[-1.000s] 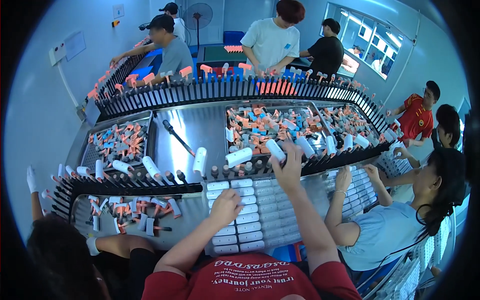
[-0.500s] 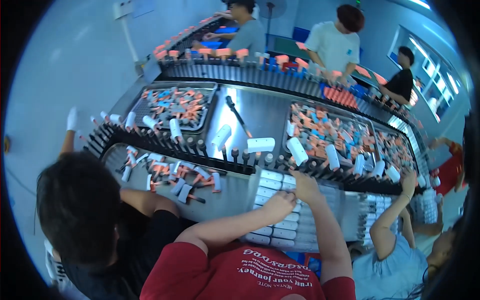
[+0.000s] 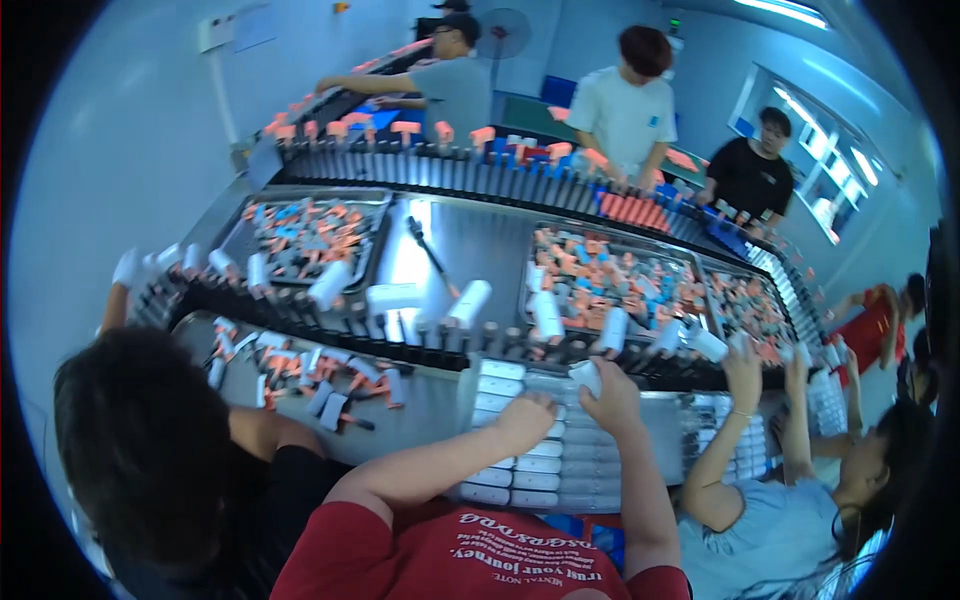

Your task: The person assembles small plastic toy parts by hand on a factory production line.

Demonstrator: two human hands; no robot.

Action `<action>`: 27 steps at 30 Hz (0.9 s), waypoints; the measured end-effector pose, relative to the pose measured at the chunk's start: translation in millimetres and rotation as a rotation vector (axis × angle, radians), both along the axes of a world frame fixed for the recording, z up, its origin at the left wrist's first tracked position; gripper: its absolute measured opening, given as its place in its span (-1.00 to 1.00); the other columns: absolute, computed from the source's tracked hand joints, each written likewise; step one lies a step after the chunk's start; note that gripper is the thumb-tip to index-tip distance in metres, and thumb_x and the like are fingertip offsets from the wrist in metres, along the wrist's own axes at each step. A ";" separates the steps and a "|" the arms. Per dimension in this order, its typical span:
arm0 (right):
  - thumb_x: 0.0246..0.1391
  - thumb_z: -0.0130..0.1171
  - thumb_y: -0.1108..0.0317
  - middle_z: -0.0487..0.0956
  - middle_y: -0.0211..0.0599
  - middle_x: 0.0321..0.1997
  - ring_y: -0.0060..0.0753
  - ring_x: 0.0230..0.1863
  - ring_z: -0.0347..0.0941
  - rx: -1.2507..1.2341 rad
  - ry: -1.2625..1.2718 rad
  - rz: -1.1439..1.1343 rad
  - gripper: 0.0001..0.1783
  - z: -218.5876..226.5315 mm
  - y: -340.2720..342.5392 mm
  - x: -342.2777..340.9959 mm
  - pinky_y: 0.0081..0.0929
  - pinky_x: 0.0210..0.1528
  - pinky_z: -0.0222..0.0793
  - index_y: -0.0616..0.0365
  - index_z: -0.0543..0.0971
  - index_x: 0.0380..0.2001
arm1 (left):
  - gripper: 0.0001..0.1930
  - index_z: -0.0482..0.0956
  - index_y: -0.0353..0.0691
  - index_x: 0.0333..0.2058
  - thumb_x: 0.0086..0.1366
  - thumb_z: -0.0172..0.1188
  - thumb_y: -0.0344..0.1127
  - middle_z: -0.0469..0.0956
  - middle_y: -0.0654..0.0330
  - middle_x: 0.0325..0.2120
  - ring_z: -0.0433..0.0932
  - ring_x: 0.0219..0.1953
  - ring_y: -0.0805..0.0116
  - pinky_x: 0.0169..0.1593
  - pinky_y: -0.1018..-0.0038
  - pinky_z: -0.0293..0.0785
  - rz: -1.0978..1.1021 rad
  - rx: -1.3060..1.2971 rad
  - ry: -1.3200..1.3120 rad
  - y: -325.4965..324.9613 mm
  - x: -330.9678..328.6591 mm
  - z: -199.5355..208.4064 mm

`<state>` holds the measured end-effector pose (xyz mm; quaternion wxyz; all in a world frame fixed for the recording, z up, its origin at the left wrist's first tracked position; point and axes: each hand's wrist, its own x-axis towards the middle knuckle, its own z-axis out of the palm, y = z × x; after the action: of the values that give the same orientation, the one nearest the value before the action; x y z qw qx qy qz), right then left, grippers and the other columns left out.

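Note:
My right hand (image 3: 612,402) is closed around a white oblong plastic shell (image 3: 586,377), raised above the far edge of a clear plastic tray (image 3: 592,470). The fingers of my left hand (image 3: 526,422) are curled over the tray's left half; what they hold, if anything, is hidden. White shells (image 3: 536,465) lie in rows in the left columns, while the right columns show bare pockets. Just beyond the tray runs a curved black conveyor (image 3: 420,352) with upright pegs. Several white shells (image 3: 546,317) stand tilted on its pegs.
Metal trays of mixed orange, grey and blue parts (image 3: 610,275) sit inside the conveyor loop, near a black rod (image 3: 428,248). Loose white-headed pieces (image 3: 320,375) lie on the table at left. Co-workers sit close on both sides; a second shell tray (image 3: 725,440) is at right.
A white shell now shows in my right hand, where none was visible before. My left hand stays over the tray. The whole view has shifted, and the shells on the conveyor stand at different places.

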<state>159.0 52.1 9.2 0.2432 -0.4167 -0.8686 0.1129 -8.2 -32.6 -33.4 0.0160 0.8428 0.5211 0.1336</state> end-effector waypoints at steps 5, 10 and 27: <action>-0.24 0.24 0.20 0.43 -0.04 -0.15 -0.01 -0.08 0.38 -0.186 -0.302 -0.020 -0.49 -30.6 -11.5 10.7 -0.20 -0.06 0.34 0.15 0.45 -0.15 | -0.53 0.52 -0.32 -0.32 -0.11 0.32 -0.06 0.50 -0.02 -0.29 0.53 -0.21 0.07 -0.18 0.25 0.48 -0.029 -0.383 0.093 26.1 1.6 18.0; -0.24 0.23 0.25 0.45 -0.09 -0.20 -0.03 -0.12 0.40 -0.260 -0.207 -0.095 -0.53 -31.5 -14.8 9.0 -0.16 -0.07 0.34 0.15 0.46 -0.18 | -0.52 0.51 -0.34 -0.34 -0.15 0.27 -0.05 0.51 -0.05 -0.32 0.52 -0.21 0.05 -0.17 0.26 0.47 -0.075 -0.428 0.174 36.4 8.6 25.6; -0.04 0.22 0.25 0.50 -0.25 -0.23 -0.38 -0.32 0.49 -0.921 1.117 -0.454 -0.56 -64.2 4.2 97.6 -0.44 -0.41 0.52 0.22 0.43 -0.11 | -0.66 0.51 -0.26 -0.35 -0.13 0.29 -0.23 0.45 0.07 -0.32 0.47 -0.19 0.11 -0.18 0.29 0.46 -0.105 -0.106 0.010 25.9 13.9 7.5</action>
<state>256.6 56.3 -55.1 0.4658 -0.5255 -0.3743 0.6057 5.7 -6.6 -25.9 0.0649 0.8677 0.4824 0.1008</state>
